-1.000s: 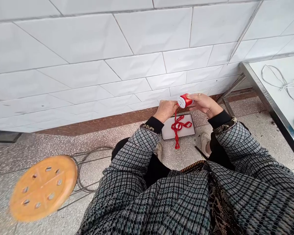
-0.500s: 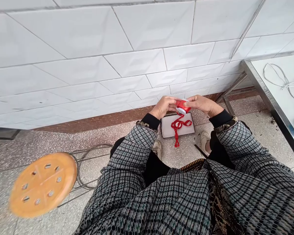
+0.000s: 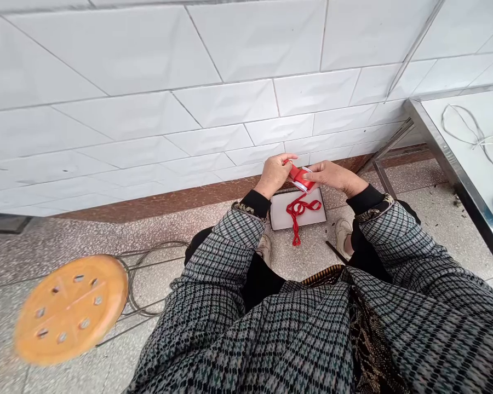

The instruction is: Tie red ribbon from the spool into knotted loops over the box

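**A:** What are the hands holding?

**B:** A small spool of red ribbon [image 3: 300, 178], raised in the air just above the far edge of a white flat box [image 3: 280, 218] on the floor. The left hand [image 3: 274, 175] is closed on the spool's left end, with its fingers curled over the top. The right hand [image 3: 332, 176] is closed on the other end, with its fingers stretched along the side. Neither hand has any open gap. The spool sits tilted between them, probably so that it can be turned.

**A:** What's in the box?

**B:** Loose ribbon [image 3: 299, 210] lies looped on its white surface, and one tail trails over the near edge onto the speckled floor. I can't tell whether it runs up to the spool. Holding the spool over the box looks like a way to keep falling ribbon off the gritty floor.

**A:** And around the box?

**B:** A pale shoe [image 3: 344, 232] sits just to its right, and another [image 3: 265, 249] is on its near left, so the seated person's feet are on either side of it. Behind the box is a white tiled wall [image 3: 230, 104]. Well to the left and nearer the camera stands an orange stool [image 3: 72, 309]. Well to the right is a steel table [image 3: 449, 161] with a white cord [image 3: 468, 134] lying on top.
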Action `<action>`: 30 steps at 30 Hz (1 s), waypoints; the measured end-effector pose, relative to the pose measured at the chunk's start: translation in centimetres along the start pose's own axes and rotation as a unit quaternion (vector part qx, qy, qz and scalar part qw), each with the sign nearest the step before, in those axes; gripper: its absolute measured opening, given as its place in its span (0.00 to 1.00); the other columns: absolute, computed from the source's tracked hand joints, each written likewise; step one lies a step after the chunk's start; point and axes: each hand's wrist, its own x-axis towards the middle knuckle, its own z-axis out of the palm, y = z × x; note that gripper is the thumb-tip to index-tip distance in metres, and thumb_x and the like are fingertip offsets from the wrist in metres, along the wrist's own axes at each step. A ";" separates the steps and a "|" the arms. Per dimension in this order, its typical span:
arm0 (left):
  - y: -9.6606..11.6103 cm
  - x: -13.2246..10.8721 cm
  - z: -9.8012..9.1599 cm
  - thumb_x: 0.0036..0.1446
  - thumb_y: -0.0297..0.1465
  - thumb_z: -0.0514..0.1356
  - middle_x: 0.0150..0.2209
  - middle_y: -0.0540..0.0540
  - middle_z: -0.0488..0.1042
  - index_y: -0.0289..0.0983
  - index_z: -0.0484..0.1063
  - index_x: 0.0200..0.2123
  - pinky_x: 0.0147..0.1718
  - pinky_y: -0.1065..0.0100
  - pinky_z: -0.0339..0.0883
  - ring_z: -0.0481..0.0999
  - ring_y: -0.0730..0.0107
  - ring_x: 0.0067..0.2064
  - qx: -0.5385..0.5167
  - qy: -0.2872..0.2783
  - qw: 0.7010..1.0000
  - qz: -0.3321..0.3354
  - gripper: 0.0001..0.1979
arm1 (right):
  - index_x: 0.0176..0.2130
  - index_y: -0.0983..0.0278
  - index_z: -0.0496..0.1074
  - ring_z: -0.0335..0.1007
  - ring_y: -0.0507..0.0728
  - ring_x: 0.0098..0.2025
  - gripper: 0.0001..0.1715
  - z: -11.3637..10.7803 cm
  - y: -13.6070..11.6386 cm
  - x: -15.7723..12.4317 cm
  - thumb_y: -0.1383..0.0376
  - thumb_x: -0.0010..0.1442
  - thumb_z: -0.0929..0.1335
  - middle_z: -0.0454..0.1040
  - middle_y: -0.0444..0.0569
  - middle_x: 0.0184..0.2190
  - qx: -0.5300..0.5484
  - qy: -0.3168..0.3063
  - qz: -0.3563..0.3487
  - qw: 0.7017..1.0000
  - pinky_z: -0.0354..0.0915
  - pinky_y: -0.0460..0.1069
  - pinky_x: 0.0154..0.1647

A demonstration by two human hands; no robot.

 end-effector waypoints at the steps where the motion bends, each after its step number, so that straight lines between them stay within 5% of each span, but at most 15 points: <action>1: 0.0 0.1 -0.1 0.57 0.22 0.55 0.22 0.53 0.74 0.34 0.82 0.49 0.22 0.73 0.67 0.72 0.74 0.21 0.008 -0.006 1.000 -0.003 0.21 | 0.33 0.65 0.81 0.78 0.51 0.29 0.09 0.2 -0.1 -0.1 0.64 0.65 0.74 0.83 0.46 0.30 -0.021 0.001 0.004 1.000 0.74 0.46 0.38; 6: 0.2 0.2 -0.4 0.57 0.19 0.51 0.19 0.52 0.74 0.33 0.77 0.58 0.24 0.72 0.69 0.75 0.70 0.22 0.032 -0.056 0.997 -0.038 0.28 | 0.34 0.66 0.79 0.79 0.52 0.26 0.09 0.4 -0.5 -0.5 0.64 0.66 0.72 0.81 0.45 0.27 -0.167 0.013 0.006 0.986 0.70 0.45 0.33; 10: 0.6 0.2 -0.4 0.58 0.17 0.50 0.21 0.54 0.73 0.34 0.75 0.59 0.25 0.73 0.69 0.75 0.72 0.22 0.017 -0.035 0.999 -0.034 0.29 | 0.32 0.65 0.78 0.77 0.51 0.23 0.11 0.4 -0.3 -0.3 0.63 0.65 0.72 0.79 0.44 0.25 -0.217 0.024 -0.004 0.976 0.67 0.46 0.31; 15: 1.2 0.3 -0.5 0.63 0.18 0.50 0.22 0.56 0.68 0.37 0.72 0.59 0.24 0.72 0.67 0.71 0.74 0.19 -0.008 0.059 0.998 -0.032 0.25 | 0.29 0.65 0.79 0.75 0.52 0.21 0.12 0.6 -0.5 0.0 0.62 0.64 0.73 0.79 0.45 0.23 -0.223 0.043 -0.002 0.974 0.66 0.48 0.32; 20: 0.9 0.7 -0.4 0.63 0.22 0.55 0.30 0.52 0.70 0.40 0.70 0.54 0.32 0.69 0.74 0.76 0.71 0.28 -0.075 0.126 0.989 -0.030 0.18 | 0.31 0.64 0.80 0.75 0.54 0.22 0.11 0.9 -1.0 -0.1 0.63 0.66 0.73 0.75 0.45 0.16 -0.240 0.080 0.024 0.967 0.66 0.49 0.36; 24: 0.9 0.1 0.1 0.65 0.26 0.55 0.32 0.51 0.73 0.42 0.68 0.54 0.35 0.69 0.75 0.76 0.72 0.31 -0.113 0.119 0.986 -0.034 0.15 | 0.29 0.64 0.77 0.74 0.54 0.22 0.15 0.8 -0.6 0.4 0.61 0.66 0.72 0.75 0.45 0.17 -0.191 0.099 0.035 0.976 0.65 0.48 0.32; 30: 2.1 -1.8 0.5 0.66 0.26 0.54 0.27 0.54 0.70 0.43 0.70 0.54 0.32 0.73 0.67 0.68 0.75 0.26 -0.042 0.092 0.993 0.054 0.15 | 0.27 0.65 0.74 0.74 0.52 0.19 0.16 0.6 0.3 1.8 0.63 0.67 0.72 0.75 0.46 0.18 -0.126 0.127 0.043 0.983 0.63 0.46 0.26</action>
